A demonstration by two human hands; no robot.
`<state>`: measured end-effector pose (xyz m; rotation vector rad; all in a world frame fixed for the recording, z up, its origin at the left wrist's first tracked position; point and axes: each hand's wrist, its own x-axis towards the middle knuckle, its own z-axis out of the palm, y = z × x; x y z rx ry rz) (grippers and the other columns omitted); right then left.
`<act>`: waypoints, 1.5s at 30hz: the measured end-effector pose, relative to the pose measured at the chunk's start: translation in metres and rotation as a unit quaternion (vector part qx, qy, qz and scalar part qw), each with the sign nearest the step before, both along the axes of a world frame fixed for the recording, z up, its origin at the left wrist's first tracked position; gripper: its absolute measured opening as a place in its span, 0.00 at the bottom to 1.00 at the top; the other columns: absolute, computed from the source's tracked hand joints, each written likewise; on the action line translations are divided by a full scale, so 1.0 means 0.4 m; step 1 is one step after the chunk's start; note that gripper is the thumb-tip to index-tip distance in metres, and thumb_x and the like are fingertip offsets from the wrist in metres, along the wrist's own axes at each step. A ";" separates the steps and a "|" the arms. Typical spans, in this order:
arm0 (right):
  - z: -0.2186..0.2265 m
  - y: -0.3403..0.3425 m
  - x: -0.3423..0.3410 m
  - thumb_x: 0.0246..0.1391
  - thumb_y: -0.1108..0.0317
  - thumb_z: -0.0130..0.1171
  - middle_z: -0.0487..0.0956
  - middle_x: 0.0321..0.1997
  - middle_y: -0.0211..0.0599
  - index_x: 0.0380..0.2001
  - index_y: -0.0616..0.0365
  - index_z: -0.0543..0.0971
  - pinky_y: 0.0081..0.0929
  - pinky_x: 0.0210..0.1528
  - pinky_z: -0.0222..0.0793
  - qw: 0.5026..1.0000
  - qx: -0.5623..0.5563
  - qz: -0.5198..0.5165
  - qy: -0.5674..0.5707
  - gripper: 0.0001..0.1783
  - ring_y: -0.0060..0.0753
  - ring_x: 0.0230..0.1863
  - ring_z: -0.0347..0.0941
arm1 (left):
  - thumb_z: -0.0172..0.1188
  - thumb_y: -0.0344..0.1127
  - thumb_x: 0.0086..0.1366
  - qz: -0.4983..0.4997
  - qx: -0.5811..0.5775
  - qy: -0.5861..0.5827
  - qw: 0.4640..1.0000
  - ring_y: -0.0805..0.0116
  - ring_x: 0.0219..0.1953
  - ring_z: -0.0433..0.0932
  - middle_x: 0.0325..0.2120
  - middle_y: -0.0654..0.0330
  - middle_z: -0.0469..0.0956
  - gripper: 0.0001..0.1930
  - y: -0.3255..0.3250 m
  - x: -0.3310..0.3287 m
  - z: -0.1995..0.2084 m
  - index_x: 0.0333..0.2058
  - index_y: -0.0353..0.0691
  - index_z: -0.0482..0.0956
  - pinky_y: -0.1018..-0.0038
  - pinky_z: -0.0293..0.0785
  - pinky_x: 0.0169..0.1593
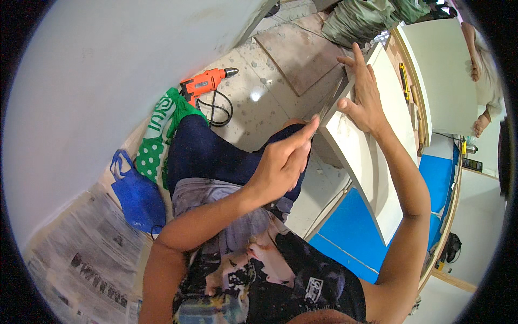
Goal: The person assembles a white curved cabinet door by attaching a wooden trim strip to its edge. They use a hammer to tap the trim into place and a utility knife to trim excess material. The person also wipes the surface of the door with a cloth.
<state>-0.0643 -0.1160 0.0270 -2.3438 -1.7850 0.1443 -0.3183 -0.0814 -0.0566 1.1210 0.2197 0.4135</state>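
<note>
A white board (359,154) stands tilted in front of me, one long edge facing up and left. My right hand (364,97) rests at its far end with fingers spread, the thumb near the edge. Close to the board's near left corner is my left hand (280,167), its index finger stretched toward the edge and the other fingers pressed together. A thin dark strip (332,100) runs along the edge between both hands. Whether my left fingers pinch it, I cannot make out.
An orange corded drill (208,82) lies on the floor at left, by a green dotted bag (156,135) and a blue bag (137,197). Newspaper (86,259) covers the lower left. A yellow utility knife (404,82) lies at right. Another person's arm (471,51) shows far right.
</note>
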 end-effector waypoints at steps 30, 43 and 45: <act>-0.003 -0.006 0.008 0.36 0.11 0.44 0.68 0.64 0.56 0.73 0.61 0.42 0.63 0.73 0.33 0.999 0.020 0.026 0.003 0.76 0.55 0.70 0.58 | 0.41 0.31 0.76 -0.034 -0.055 -0.023 0.998 0.84 0.14 0.60 0.16 0.73 0.61 0.26 -0.011 -0.030 -0.017 0.71 0.49 0.56 0.83 0.63 0.19; -0.003 0.002 0.008 0.43 0.14 0.44 0.68 0.66 0.53 0.73 0.61 0.42 0.63 0.73 0.33 0.999 0.035 0.009 0.030 0.71 0.55 0.71 0.57 | 0.41 0.30 0.76 -0.042 -0.039 -0.025 0.998 0.85 0.14 0.59 0.15 0.73 0.60 0.27 0.019 0.024 0.000 0.71 0.51 0.55 0.84 0.63 0.18; -0.008 -0.001 -0.007 0.45 0.15 0.42 0.68 0.66 0.53 0.73 0.61 0.42 0.62 0.73 0.32 0.999 0.022 0.022 -0.014 0.69 0.54 0.71 0.57 | 0.42 0.30 0.76 -0.042 -0.032 -0.003 0.999 0.85 0.14 0.58 0.15 0.73 0.60 0.26 0.011 -0.008 -0.031 0.71 0.52 0.56 0.84 0.63 0.18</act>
